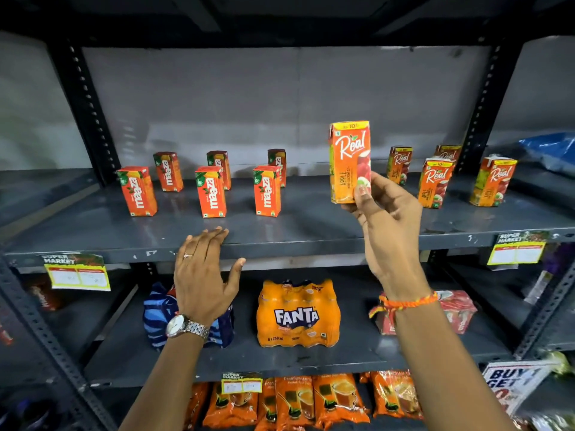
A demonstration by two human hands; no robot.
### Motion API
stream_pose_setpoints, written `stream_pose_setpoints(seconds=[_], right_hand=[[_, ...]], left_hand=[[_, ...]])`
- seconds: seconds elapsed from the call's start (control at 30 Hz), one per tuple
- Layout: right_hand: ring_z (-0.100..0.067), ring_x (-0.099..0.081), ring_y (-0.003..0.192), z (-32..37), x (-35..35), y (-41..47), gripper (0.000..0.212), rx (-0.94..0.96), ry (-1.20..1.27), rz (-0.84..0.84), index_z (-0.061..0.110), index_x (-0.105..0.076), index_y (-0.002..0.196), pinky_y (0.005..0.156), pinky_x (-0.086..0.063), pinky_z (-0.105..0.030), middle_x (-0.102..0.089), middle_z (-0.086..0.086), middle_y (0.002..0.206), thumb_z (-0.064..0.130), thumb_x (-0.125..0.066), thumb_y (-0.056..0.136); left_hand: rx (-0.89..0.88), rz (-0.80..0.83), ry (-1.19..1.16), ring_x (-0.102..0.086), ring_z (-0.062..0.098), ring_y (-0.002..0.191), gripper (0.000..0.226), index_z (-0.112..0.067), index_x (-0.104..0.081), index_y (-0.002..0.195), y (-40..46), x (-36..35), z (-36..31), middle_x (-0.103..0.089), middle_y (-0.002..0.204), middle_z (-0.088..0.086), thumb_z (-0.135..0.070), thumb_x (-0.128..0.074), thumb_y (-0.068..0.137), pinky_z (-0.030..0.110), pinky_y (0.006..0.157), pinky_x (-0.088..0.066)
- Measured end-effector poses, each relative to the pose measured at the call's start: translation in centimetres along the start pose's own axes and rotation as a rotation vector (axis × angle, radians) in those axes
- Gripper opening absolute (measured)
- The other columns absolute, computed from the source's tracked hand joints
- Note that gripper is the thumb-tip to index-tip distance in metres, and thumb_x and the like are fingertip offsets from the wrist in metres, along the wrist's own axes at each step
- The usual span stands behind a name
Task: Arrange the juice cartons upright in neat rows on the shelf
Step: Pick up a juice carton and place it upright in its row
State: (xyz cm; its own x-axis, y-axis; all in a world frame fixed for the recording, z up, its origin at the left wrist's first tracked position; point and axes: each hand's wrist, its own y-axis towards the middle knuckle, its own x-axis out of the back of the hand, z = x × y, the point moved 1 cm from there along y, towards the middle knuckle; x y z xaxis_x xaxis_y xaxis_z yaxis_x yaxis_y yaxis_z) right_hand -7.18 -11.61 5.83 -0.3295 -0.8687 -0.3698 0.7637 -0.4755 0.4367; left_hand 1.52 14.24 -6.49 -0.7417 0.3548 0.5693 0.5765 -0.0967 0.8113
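Grey metal shelf at chest level, dark slotted uprights, pale back wall. Right hand: thumb and fingertips clamped on lower right corner of a Real apple carton, held upright, lifted clear of the deck, front label facing camera. Left hand: fingers extended and together, thumb splayed, holding nothing; fingertips rest on the shelf's front lip. Wristwatch on left wrist, orange thread band on right. Six Maaza cartons stand upright on left half, two staggered rows of three. Four other Real cartons stand on right half, loosely spaced, some tilted slightly. Lower shelf: Fanta multipack between the forearms.
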Motion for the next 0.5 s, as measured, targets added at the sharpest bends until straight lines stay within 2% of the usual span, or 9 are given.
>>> stream_pose_setpoints(seconds=[0.17,0.23,0.3,0.4,0.5], right_hand=[[-0.021,-0.07,0.104,0.5,2.0,-0.3,0.031,-0.052,0.069,0.051,0.008,-0.06,0.12,0.081,-0.058,-0.031,-0.071,-0.001,0.106,0.004,-0.062,0.09],[-0.025,-0.068,0.108,0.4,2.7,0.9,0.034,-0.096,0.039,0.096,0.003,-0.055,0.123,0.083,-0.058,-0.03,-0.067,-0.006,0.114,0.002,-0.061,0.09],[-0.028,-0.067,0.11,-0.1,3.5,2.6,0.036,-0.119,-0.021,0.098,0.002,-0.052,0.125,0.086,-0.059,-0.033,-0.064,-0.013,0.122,0.0,-0.061,0.09],[-0.028,-0.063,0.115,-1.5,5.0,6.1,0.035,-0.135,-0.183,0.064,0.005,-0.056,0.12,0.096,-0.054,-0.044,-0.065,-0.013,0.121,-0.001,-0.065,0.087],[-0.022,-0.063,0.11,-2.9,6.1,9.5,0.034,-0.136,-0.357,0.091,0.002,-0.06,0.115,0.1,-0.049,-0.041,-0.07,-0.009,0.113,-0.004,-0.068,0.083]], left_hand=[[0.002,-0.057,-0.033,-0.053,0.024,0.129,0.063,-0.013,-0.055,0.136,0.3,0.0,-2.2,-0.058,0.139,0.004,-0.044,-0.059,0.081,0.039,0.113,-0.027],[-0.052,-0.055,-0.067,-0.054,0.023,0.127,0.063,-0.015,-0.055,0.135,0.8,-0.1,-4.3,-0.058,0.139,0.003,-0.043,-0.06,0.079,0.04,0.111,-0.03],[-0.106,-0.024,-0.101,-0.054,0.022,0.126,0.063,-0.016,-0.054,0.137,1.3,-0.7,-6.9,-0.058,0.139,0.003,-0.045,-0.059,0.081,0.039,0.109,-0.032],[-0.139,0.103,-0.084,-0.05,0.02,0.13,0.069,-0.019,-0.046,0.143,1.6,-2.4,-11.1,-0.052,0.145,-0.001,-0.06,-0.049,0.088,0.04,0.109,-0.031],[-0.09,0.121,-0.015,-0.053,0.019,0.122,0.065,-0.023,-0.052,0.136,1.6,-3.8,-13.1,-0.056,0.14,-0.005,-0.067,-0.042,0.09,0.04,0.102,-0.034]])
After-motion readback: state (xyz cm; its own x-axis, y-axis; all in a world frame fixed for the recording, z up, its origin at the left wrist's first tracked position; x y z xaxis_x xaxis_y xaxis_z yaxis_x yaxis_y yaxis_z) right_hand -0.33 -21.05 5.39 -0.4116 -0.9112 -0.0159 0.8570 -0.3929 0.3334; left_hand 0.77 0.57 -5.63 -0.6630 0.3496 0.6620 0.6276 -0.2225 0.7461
